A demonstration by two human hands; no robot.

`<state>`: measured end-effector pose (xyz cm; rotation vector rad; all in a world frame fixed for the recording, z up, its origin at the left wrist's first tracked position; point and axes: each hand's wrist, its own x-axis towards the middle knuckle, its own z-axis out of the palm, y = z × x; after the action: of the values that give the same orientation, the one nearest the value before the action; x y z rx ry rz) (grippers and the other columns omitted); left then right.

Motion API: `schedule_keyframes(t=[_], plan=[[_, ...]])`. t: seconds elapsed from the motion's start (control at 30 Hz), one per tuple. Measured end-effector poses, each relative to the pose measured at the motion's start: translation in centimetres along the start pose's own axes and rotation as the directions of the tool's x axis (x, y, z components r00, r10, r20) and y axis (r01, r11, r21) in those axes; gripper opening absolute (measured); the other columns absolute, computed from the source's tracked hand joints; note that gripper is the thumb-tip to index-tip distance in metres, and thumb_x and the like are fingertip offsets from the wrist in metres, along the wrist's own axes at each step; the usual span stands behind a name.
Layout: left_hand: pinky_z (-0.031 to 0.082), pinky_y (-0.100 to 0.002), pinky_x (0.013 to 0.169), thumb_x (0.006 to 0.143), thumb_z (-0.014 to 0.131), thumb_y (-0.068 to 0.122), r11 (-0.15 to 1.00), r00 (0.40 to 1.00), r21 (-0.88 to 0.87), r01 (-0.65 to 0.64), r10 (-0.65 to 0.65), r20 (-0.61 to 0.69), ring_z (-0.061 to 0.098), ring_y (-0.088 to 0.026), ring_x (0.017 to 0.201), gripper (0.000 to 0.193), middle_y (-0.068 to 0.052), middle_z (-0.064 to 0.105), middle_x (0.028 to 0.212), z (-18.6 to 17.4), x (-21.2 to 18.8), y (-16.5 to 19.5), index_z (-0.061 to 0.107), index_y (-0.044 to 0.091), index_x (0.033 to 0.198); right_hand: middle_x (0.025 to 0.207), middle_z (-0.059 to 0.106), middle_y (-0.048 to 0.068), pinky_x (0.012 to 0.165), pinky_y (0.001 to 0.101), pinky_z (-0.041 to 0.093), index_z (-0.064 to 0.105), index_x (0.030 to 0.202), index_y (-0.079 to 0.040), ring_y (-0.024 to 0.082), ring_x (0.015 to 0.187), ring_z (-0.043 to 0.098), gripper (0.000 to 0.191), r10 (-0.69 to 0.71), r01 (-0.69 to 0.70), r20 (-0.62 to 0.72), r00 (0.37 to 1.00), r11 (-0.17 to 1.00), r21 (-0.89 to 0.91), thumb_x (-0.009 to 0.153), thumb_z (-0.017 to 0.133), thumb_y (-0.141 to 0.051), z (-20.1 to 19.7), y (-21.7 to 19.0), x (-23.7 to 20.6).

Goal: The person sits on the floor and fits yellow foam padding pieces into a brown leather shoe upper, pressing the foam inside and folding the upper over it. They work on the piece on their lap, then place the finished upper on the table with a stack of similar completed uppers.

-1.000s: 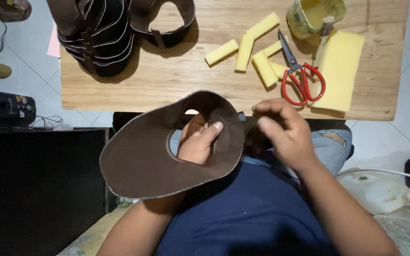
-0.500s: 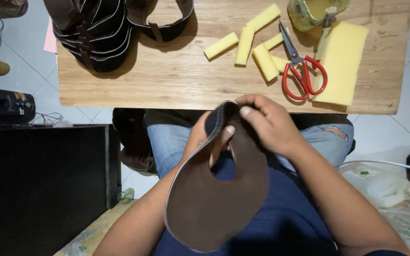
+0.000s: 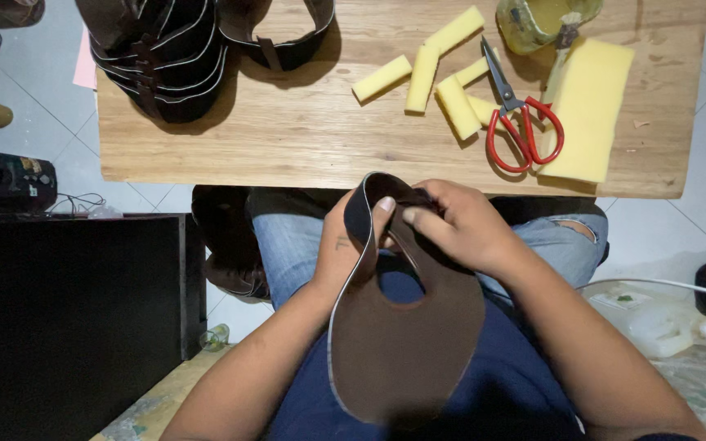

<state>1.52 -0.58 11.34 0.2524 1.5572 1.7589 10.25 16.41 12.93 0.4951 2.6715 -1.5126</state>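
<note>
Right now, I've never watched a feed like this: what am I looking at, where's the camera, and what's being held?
There is no machine here: a seated person works with bare hands. The single view comes from a camera on their head, looking down past their lap. Both the left hand and right hand grip the top of a curved brown leather piece with an oval hole. On the wooden table lie red-handled scissors, yellow foam strips, a yellow foam sheet, a jar and stacked dark leather pieces.
</note>
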Motion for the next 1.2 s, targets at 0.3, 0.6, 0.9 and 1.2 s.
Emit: schedule_keyframes(t=[0.3,0.6,0.9,1.2], plan=[[0.052,-0.024,0.060,0.100,0.065,0.012,0.997,0.996,0.015,-0.076,0.077,-0.054,0.059,-0.006,0.068,0.013,-0.002,0.065,0.081,0.2,-0.1,-0.9,0.062,0.001,0.105,0.076,0.066,0.015,0.064,0.0379,0.052,0.063,0.095,-0.002,0.028,0.068,0.064,0.026,0.077,-0.074,0.027,0.997,0.995,-0.074,0.086,0.075,-0.023,-0.2,0.2,-0.3],[0.055,-0.028,0.071,0.096,0.059,0.010,0.995,0.996,0.098,0.016,-0.008,-0.085,0.065,-0.013,0.079,0.018,-0.009,0.069,0.091,0.3,-1.0,2.7,0.063,-0.002,0.109,0.094,0.064,0.003,0.072,0.0266,0.053,0.056,0.126,-0.002,0.010,0.082,0.061,0.047,0.226,-0.298,0.224,0.948,0.878,0.375,0.084,0.074,-0.013,-1.9,-1.2,-2.1],[0.057,-0.029,0.073,0.095,0.057,0.011,0.999,0.996,0.030,0.044,-0.042,-0.073,0.066,-0.014,0.079,0.018,-0.009,0.071,0.090,0.6,-1.2,3.6,0.064,-0.003,0.105,0.094,0.065,0.001,0.073,0.0240,0.052,0.059,0.123,-0.001,0.007,0.083,0.060,0.042,0.209,-0.332,0.294,0.933,0.815,0.475,0.084,0.072,-0.007,-2.1,-1.0,-2.8],[0.050,-0.027,0.090,0.095,0.065,0.010,0.891,0.921,0.236,-0.387,0.359,0.153,0.059,-0.010,0.100,0.026,-0.004,0.064,0.105,-1.2,0.4,1.0,0.056,-0.002,0.117,0.082,0.058,0.000,0.066,0.0264,0.047,0.058,0.122,-0.004,0.008,0.074,0.054,0.043,0.164,-0.219,0.179,0.970,0.910,0.352,0.084,0.076,-0.008,-0.3,0.6,-1.6]])
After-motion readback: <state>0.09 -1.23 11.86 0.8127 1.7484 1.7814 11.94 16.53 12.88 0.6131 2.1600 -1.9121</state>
